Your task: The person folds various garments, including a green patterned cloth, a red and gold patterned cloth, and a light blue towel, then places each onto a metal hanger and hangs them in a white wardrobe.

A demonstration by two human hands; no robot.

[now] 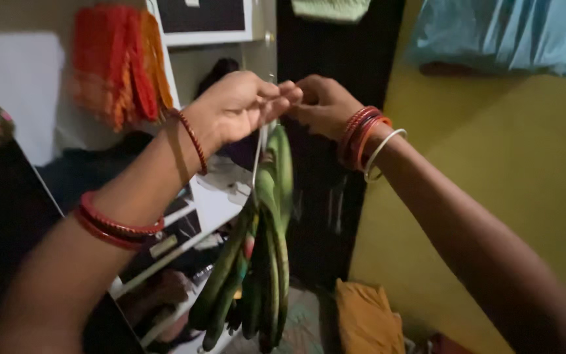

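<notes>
My left hand [237, 108] and my right hand [322, 105] meet at chest height, fingertips pinched together on a thin white string [257, 157]. Below them hangs a bunch of long green strips [260, 262], like cloth or leaves with a little red in them, tied to that string. The left wrist has red bangles and a thin red cord. The right wrist wears red and orange bangles plus one silver bangle.
A yellow wall [492, 170] is on the right with a blue plastic bag [499, 33] hanging up high. Orange cloth [122, 62] hangs at upper left beside a white-framed cabinet [211, 196]. An orange-yellow cloth [368, 318] lies low down.
</notes>
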